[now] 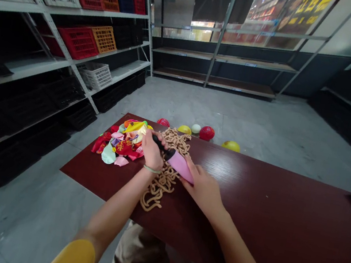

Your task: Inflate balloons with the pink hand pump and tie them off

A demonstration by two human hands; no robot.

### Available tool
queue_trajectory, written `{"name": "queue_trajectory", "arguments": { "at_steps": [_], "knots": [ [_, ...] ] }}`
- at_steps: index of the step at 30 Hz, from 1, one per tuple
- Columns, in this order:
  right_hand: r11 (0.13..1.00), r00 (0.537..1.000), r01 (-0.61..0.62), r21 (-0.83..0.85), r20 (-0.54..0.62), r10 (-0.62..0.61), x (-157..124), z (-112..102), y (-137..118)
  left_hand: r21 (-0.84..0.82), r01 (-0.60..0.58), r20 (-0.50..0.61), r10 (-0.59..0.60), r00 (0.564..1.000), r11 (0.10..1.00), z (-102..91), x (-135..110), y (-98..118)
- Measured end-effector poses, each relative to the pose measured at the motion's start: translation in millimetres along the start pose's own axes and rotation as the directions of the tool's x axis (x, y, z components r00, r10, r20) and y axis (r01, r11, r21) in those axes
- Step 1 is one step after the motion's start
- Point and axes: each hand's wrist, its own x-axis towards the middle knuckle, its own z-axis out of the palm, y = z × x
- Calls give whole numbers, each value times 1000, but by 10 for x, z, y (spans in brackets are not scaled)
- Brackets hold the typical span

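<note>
A balloon pump [181, 165] with a pink barrel and black end is held slantwise between my hands over the table. My left hand [153, 152] is closed round its black end, partly hiding it. Lower down, my right hand [203, 187] grips the pink barrel. Left of my left hand lies a pile of limp, multicoloured balloons [124, 147], some red with gold print. Under the pump and both hands spreads a heap of tan, rope-like curled pieces [154, 190]. I cannot make out whether a balloon is on the pump's far end.
The dark red-brown table [265, 218] reaches to the right. Beyond its far edge, inflated balloons rest on the floor, among them a red one [206, 133] and a yellow one [231, 146]. A metal shelf [83, 58] with plastic crates [78, 41] stands left; more shelving [217, 59] spans the back.
</note>
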Motion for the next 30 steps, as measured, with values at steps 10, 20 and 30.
{"name": "queue_trajectory", "arguments": {
  "at_steps": [10, 20, 30],
  "knots": [
    [988, 999, -21, -153, -32, 17, 179, -354, 407, -58, -23, -128, 16, 992, 998, 124, 471, 183],
    [977, 987, -56, -204, -161, 22, -177, 19, 701, -31, 44, -22, -44, 999, 999, 229, 82, -167],
    [981, 972, -49, -190, -234, 4, -248, 38, 593, 17, 135, 115, -136, 984, 991, 239, -317, -386]
  ]
}}
